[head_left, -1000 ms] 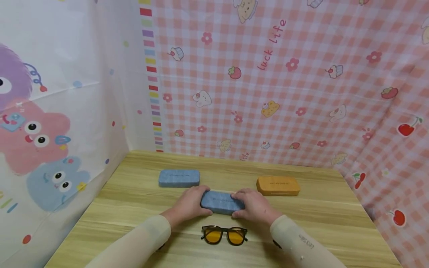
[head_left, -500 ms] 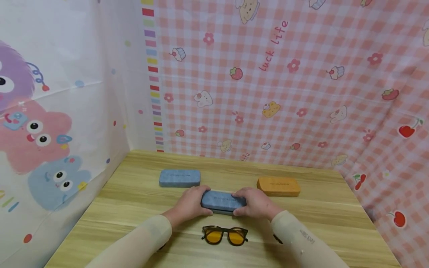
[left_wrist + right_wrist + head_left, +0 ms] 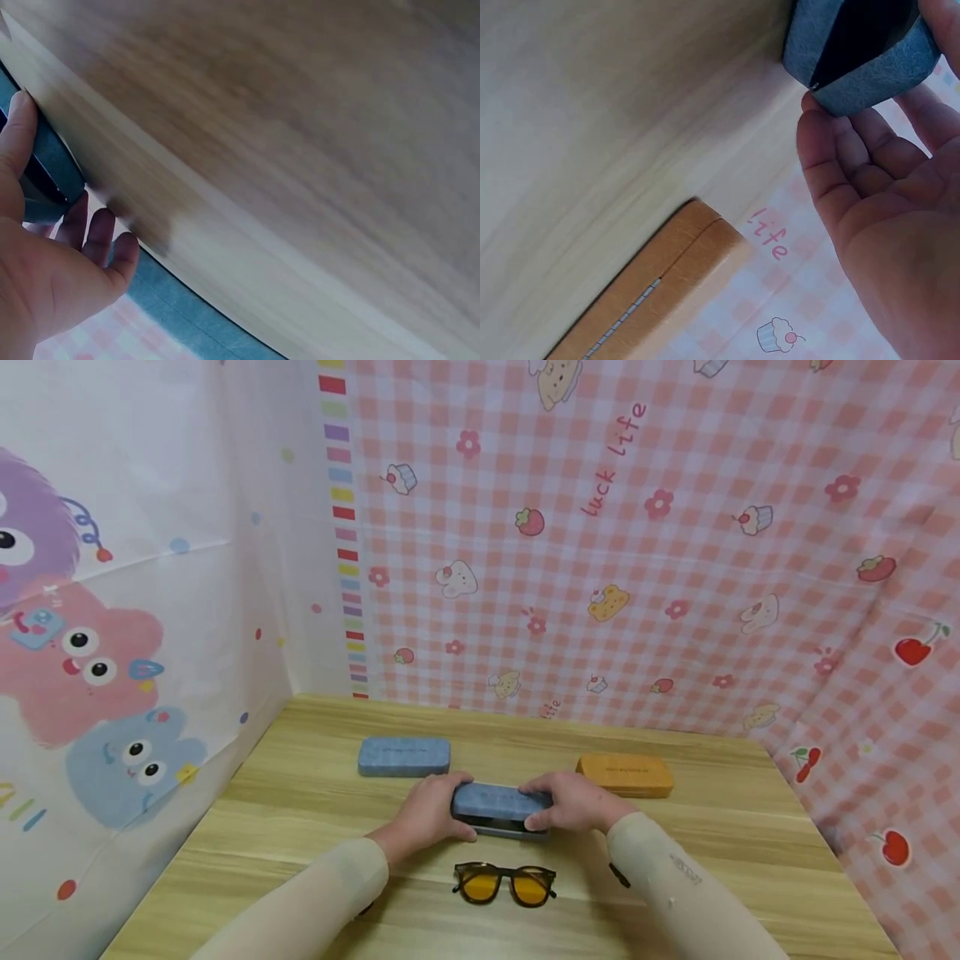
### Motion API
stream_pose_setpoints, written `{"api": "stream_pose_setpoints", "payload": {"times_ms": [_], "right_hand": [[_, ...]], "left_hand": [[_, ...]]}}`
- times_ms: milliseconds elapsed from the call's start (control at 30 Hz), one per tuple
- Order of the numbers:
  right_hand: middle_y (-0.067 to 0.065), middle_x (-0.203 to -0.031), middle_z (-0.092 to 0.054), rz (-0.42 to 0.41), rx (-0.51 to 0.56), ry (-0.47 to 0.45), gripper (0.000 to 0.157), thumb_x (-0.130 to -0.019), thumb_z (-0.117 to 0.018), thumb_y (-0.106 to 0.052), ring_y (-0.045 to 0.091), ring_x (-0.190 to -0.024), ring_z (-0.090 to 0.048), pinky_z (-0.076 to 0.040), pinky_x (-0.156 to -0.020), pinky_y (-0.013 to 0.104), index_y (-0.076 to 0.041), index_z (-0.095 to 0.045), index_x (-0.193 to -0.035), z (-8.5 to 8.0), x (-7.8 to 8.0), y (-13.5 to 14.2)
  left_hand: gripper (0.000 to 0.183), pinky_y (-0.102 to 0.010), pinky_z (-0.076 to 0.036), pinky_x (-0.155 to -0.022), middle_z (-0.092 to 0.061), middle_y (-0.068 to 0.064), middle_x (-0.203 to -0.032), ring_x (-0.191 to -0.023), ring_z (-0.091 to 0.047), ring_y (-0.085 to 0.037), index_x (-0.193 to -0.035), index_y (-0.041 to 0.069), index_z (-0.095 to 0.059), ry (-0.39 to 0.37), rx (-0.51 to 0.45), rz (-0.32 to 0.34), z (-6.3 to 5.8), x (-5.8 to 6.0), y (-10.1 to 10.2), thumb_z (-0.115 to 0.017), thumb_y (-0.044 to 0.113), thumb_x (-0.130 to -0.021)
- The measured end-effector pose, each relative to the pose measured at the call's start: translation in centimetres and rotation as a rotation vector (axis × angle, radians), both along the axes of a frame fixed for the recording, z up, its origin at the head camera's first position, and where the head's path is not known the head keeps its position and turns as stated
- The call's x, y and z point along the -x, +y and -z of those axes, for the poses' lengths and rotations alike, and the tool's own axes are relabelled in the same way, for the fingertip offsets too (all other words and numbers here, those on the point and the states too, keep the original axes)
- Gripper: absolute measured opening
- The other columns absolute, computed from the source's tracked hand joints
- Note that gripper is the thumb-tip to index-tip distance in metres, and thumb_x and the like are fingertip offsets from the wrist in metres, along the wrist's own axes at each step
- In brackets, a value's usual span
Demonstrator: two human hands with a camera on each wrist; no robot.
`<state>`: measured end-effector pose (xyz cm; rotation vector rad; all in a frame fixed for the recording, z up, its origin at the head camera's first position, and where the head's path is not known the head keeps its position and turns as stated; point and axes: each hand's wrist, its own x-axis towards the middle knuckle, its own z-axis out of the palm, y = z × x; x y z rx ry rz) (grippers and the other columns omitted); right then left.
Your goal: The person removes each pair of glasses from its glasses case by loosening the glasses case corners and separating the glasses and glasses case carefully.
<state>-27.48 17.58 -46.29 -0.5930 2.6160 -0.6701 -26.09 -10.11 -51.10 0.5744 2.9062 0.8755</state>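
A blue glasses case (image 3: 497,802) sits mid-table with its lid part-way up, and a dark gap shows along its front. My left hand (image 3: 427,810) grips its left end, thumb at the lower front edge, fingers round behind. At the other end my right hand (image 3: 579,802) holds the lid, the thumb at its raised front edge. In the right wrist view, the case end (image 3: 877,86) gapes in a wedge beside the right-hand fingers. Just in front of the case lie black-framed glasses with orange lenses (image 3: 478,886).
A second blue glasses case (image 3: 403,758), closed, lies behind the left hand. Behind the right hand rests a closed orange glasses case (image 3: 626,775). Patterned cloths (image 3: 480,510) hang at the wooden table's (image 3: 300,860) back and sides.
The held case's lid has come up from closed to part-way open, the right thumb rising with it. The left hand stays at its end; glasses and other cases have not moved.
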Motion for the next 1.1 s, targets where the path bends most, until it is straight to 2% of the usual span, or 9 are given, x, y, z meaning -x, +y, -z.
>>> {"api": "stream_pose_setpoints", "payload": {"times_ms": [167,400,533,700,867,1033,1100], "right_hand": [[0.007,-0.147,-0.069,-0.013,0.001,-0.034,0.058,-0.094,-0.084,-0.036,0.025,-0.133,-0.064,-0.048,-0.117,0.055,-0.014,-0.068,-0.145,-0.4,0.5,0.1],[0.012,-0.151,-0.065,-0.023,0.06,-0.149,0.055,-0.101,-0.076,-0.035,0.031,-0.14,-0.06,-0.045,-0.12,0.057,-0.01,-0.064,-0.149,-0.9,1.6,0.4],[0.013,-0.154,-0.062,-0.011,0.072,-0.203,0.053,-0.106,-0.067,-0.04,0.037,-0.148,-0.054,-0.043,-0.121,0.06,-0.013,-0.063,-0.151,-1.3,2.3,0.9],[0.012,-0.158,-0.059,0.01,0.053,-0.22,0.056,-0.107,-0.061,-0.049,0.038,-0.151,-0.049,-0.042,-0.122,0.061,-0.017,-0.061,-0.153,-1.6,2.6,1.3],[0.012,-0.155,-0.061,0.063,0.072,-0.178,0.058,-0.109,-0.056,-0.052,0.038,-0.148,-0.052,-0.042,-0.121,0.062,-0.015,-0.061,-0.152,-1.3,2.0,1.2],[0.011,-0.15,-0.065,0.097,0.088,-0.031,0.057,-0.111,-0.05,-0.053,0.035,-0.142,-0.059,-0.045,-0.119,0.06,-0.014,-0.061,-0.152,-0.2,0.3,0.9],[0.01,-0.147,-0.067,0.136,0.072,0.027,0.057,-0.11,-0.052,-0.054,0.032,-0.136,-0.063,-0.048,-0.116,0.059,-0.015,-0.061,-0.152,0.4,-0.6,1.0]], "left_hand": [[0.091,-0.052,-0.054,-0.107,-0.07,-0.012,-0.142,-0.123,-0.065,-0.034,-0.148,0.011,-0.062,0.004,0.0,-0.006,-0.1,-0.1,0.0,-0.102,0.037,-0.071],[0.096,-0.053,-0.054,-0.107,-0.072,-0.012,-0.136,-0.124,-0.065,-0.035,-0.149,0.014,-0.061,0.001,-0.007,-0.033,0.0,-0.1,0.0,-0.104,0.037,-0.067],[0.103,-0.052,-0.055,-0.102,-0.072,-0.007,-0.119,-0.116,-0.064,-0.031,-0.153,0.016,-0.056,-0.02,-0.012,-0.057,-0.1,0.1,0.1,-0.105,0.037,-0.064],[0.108,-0.047,-0.053,-0.094,-0.065,-0.001,-0.105,-0.103,-0.058,-0.024,-0.154,0.016,-0.054,-0.034,-0.035,-0.066,-0.1,0.3,0.1,-0.106,0.037,-0.062],[0.11,-0.049,-0.053,-0.097,-0.066,-0.003,-0.111,-0.109,-0.059,-0.027,-0.154,0.014,-0.053,-0.05,-0.048,-0.066,-0.4,0.2,0.0,-0.107,0.036,-0.061],[0.112,-0.049,-0.052,-0.095,-0.065,-0.003,-0.111,-0.108,-0.058,-0.026,-0.156,0.012,-0.051,-0.058,-0.042,-0.062,-0.5,0.1,-0.1,-0.106,0.037,-0.062],[0.113,-0.048,-0.052,-0.095,-0.065,-0.002,-0.11,-0.108,-0.058,-0.026,-0.156,0.011,-0.05,-0.049,-0.031,-0.056,-0.4,0.1,-0.1,-0.106,0.039,-0.062]]}}
